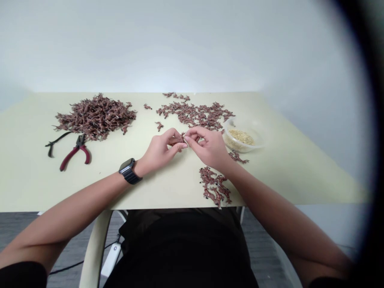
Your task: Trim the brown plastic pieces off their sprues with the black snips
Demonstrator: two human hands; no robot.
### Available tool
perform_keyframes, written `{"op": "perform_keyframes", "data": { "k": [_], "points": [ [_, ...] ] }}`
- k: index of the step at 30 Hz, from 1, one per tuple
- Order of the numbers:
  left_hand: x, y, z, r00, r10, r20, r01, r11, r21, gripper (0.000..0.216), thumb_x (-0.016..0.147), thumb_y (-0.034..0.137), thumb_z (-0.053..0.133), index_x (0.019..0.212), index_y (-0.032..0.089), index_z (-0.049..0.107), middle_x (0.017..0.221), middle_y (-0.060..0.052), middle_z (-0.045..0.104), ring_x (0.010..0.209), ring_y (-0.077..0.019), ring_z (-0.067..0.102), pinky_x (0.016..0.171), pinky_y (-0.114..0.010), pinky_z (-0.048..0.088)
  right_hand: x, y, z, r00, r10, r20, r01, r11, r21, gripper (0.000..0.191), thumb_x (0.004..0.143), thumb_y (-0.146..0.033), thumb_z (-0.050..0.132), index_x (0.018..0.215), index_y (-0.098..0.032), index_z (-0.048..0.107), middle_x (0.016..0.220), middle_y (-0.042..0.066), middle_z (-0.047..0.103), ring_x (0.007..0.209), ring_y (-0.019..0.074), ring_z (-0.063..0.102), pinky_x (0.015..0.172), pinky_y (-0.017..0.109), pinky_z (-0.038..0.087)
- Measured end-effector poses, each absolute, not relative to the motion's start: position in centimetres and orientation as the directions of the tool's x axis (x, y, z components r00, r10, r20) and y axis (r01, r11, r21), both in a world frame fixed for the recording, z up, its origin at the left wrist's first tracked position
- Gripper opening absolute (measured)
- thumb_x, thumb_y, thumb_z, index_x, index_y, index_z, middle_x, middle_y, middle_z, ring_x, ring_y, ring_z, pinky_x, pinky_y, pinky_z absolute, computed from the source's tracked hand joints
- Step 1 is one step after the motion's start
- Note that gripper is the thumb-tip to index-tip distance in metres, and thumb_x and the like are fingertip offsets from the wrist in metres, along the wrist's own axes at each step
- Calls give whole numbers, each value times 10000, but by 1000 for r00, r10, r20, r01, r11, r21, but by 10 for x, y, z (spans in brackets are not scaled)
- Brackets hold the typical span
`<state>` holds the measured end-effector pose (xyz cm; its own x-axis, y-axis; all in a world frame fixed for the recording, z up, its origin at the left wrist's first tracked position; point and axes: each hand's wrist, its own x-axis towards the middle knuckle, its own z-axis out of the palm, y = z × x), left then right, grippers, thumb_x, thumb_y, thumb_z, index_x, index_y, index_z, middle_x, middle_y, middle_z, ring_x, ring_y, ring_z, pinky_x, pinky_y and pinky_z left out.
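Note:
Over the middle of the table, my left hand (pixel 162 149) pinches a small brown animal-shaped figurine (pixel 183 137), mostly covered by the fingers. My right hand (pixel 209 149) meets it there, thumb and forefinger pressed together at the figurine's end; whatever sits in that pinch is too small to make out. Beside the right hand stands a clear round plastic tub (pixel 258 145) with tiny gold-coloured pieces (pixel 241 137) inside. Beyond the hands spreads a loose group of similar brown figurines (pixel 198 116). Another cluster of figurines (pixel 214 186) lies by the near edge, under the right forearm.
At the left, a large heap of brown figurines (pixel 97 116) is piled up. In front of it lie red-handled pliers (pixel 78 150) and a dark tool (pixel 55 143) partly under the heap. The pale table (pixel 168 188) meets a white wall at the back.

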<state>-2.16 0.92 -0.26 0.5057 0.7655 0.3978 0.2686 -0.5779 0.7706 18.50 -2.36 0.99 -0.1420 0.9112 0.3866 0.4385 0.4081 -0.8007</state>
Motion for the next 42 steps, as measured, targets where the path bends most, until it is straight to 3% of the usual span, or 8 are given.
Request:
{"op": "perform_keyframes", "data": {
  "k": [5,11,17,23,33,35,39,42],
  "points": [
    [-25,12,-7,526,696,489,349,-701,622,233,1023,430,655,1026,213,572,927,-51,780,813,-174,764,705,-269,554,180,-24,8,-99,944,316,275,331,-903,206,928,-425,716,907,-221,704,754,25,621,646,144,499,525,276,368],
    [-31,19,-9,657,460,597,466,-870,158,189,1090,373,528,1036,205,595,862,-79,754,761,-194,713,723,-327,534,185,-15,13,-371,912,-176,-175,-255,-951,371,805,-398,843,690,-201,551,651,-30,449,523,77,285,404,242,181],
    [-25,12,-7,526,688,500,373,-715,591,252,1015,443,670,1025,215,563,929,-40,784,797,-163,760,679,-253,539,187,-19,12,-163,982,100,81,115,-990,312,848,-485,826,915,-209,696,694,-4,577,569,117,432,482,267,325],
    [-22,7,-2,533,754,383,249,-573,781,259,983,394,718,951,203,547,811,-36,776,766,-171,769,721,-269,568,186,-24,8,-178,879,442,467,471,-748,166,985,-391,658,940,-240,709,751,6,622,571,120,414,565,297,337],
    [-30,19,-12,638,460,618,466,-869,165,174,1077,369,568,1040,201,599,895,-70,759,761,-175,709,696,-302,521,181,-18,6,-229,973,-31,18,-27,-999,301,900,-494,744,896,-217,625,673,-24,541,506,105,377,454,274,273],
    [-31,21,-11,618,485,619,481,-856,190,165,1077,366,568,1096,206,607,938,-75,765,794,-177,718,715,-307,531,193,-13,10,-241,969,-47,117,-19,-993,327,916,-531,718,896,-216,632,700,-3,578,520,113,407,472,280,294],
    [-30,28,-14,432,724,538,490,-689,534,176,1063,371,586,1120,205,606,936,-51,773,769,-148,728,690,-275,540,220,-6,14,-25,972,233,698,184,-692,410,973,-568,620,770,-213,637,671,50,623,598,175,515,582,330,370],
    [-29,34,-19,357,825,439,401,-559,726,192,1050,381,595,1057,189,604,960,-69,787,747,-140,738,729,-285,574,223,-4,7,-103,984,144,933,146,-329,496,964,-613,595,675,-211,618,635,87,625,626,227,560,599,356,365]
  ]
}}
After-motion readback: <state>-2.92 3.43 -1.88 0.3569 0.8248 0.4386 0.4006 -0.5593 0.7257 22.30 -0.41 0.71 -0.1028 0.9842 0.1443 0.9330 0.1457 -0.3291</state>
